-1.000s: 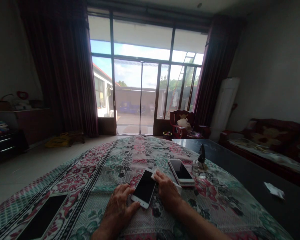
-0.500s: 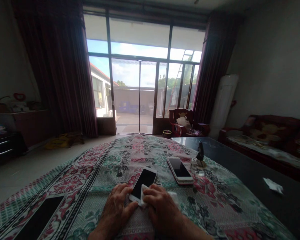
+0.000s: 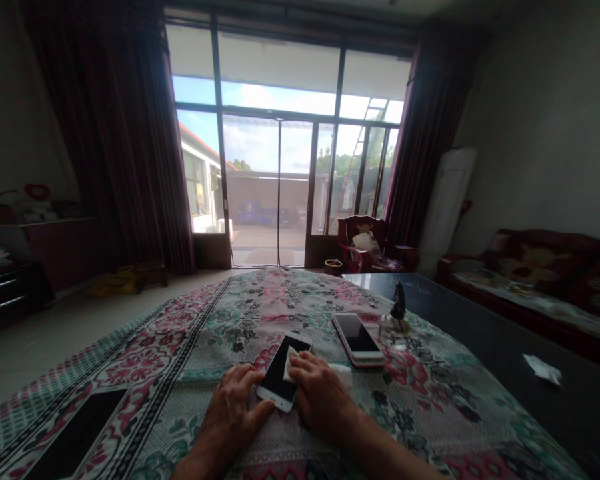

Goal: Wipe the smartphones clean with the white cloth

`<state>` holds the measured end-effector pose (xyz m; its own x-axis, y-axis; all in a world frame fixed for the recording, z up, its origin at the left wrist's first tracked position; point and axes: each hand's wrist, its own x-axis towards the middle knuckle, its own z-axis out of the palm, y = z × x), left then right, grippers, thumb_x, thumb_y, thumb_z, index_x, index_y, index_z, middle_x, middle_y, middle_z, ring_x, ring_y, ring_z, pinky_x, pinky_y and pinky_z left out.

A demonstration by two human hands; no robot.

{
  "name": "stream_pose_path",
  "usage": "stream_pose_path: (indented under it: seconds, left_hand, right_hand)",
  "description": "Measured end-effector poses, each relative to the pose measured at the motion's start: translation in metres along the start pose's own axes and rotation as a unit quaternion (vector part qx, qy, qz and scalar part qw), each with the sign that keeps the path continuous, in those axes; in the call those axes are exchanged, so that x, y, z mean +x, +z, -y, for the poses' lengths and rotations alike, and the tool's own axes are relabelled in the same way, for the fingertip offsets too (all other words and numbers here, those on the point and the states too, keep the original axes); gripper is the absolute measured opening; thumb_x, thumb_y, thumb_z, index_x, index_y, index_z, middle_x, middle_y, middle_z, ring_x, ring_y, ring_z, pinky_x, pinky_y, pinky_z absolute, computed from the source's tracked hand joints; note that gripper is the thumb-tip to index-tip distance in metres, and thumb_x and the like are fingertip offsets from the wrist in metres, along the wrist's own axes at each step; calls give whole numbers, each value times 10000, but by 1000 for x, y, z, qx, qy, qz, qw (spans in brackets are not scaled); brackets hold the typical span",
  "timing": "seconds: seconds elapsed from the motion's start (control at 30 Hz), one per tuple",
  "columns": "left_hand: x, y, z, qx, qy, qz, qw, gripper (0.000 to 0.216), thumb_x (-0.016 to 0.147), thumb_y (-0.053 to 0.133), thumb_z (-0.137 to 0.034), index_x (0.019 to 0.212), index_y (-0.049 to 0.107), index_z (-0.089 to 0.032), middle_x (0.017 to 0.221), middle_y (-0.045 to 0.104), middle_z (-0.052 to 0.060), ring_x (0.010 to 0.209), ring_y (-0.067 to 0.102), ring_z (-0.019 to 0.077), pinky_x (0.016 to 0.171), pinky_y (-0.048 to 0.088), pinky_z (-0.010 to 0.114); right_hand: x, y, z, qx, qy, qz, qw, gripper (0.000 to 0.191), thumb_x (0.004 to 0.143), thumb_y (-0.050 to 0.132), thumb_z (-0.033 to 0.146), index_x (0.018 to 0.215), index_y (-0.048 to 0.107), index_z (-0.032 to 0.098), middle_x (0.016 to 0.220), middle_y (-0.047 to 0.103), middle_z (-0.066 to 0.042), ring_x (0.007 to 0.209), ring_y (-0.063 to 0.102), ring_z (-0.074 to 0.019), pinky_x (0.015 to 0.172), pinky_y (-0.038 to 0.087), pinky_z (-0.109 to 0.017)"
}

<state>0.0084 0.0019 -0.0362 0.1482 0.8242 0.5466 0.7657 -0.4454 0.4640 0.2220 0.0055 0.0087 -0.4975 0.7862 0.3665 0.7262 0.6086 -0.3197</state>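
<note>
A white phone [image 3: 279, 375] with a dark screen lies on the floral cloth [image 3: 190, 347] in front of me. My left hand [image 3: 230, 417] pinches its near left edge between thumb and fingers. My right hand [image 3: 317, 393] presses a small white wipe [image 3: 291, 355] onto the screen's right side, fingers curled over it. More of the white wipe shows behind that hand. A second phone [image 3: 357, 339], pinkish with a dark screen, lies flat just to the right.
A small clear bottle with a dark top [image 3: 395, 320] stands beside the second phone. A dark flat slab [image 3: 75, 437] lies at the near left. A crumpled white scrap [image 3: 543, 369] sits on the dark glossy table [image 3: 480, 333]. A sofa runs along the right wall.
My right hand slid the wipe down the screen toward me, then back up to the middle. The left hand kept its hold on the phone's near edge.
</note>
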Motion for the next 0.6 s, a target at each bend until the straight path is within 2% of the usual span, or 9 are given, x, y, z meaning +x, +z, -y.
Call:
stream_pose_path:
  seconds: [0.1,0.23,0.37,0.5,0.6]
  left_hand:
    - [1,0,0,0,-4,5,1000,318,694,713,-321,999,692,-230,1118,665,87,1120,573,302,987,463,503]
    - [1,-2,-2,4,-10,11,1000,312,695,708,-309,999,694,-240,1133,663,77,1135,567,299,990,462,499]
    - [1,-4,-3,3,-3,8,1000,295,703,713,-314,991,696,-251,1118,671,68,1115,580,292,982,469,497]
    - [1,-4,-3,11,-1,4,1000,301,700,721,-320,987,698,-233,1117,673,85,1111,583,298,983,466,504]
    - [2,-5,-4,13,-10,20,1000,308,712,716,-336,1000,697,-229,1126,667,91,1121,576,297,986,460,501]
  right_hand:
    - [-12,3,16,29,-53,5,998,241,773,492,140,909,677,212,1093,676,-49,1062,564,-200,1009,373,-327]
    - [-16,5,19,33,-76,-12,997,214,740,513,110,872,653,203,993,675,-40,961,569,-190,924,418,-307]
    - [-1,3,2,5,-1,-40,999,239,800,472,89,901,665,188,1042,673,-54,1032,562,-201,970,399,-315]
    - [14,2,-19,-47,108,-36,992,404,839,418,68,1177,629,128,1305,575,-129,1242,471,-257,1073,325,-374]
    - [17,3,-25,-56,134,-28,989,456,841,401,61,1254,587,109,1367,524,-142,1291,429,-264,1090,307,-382]
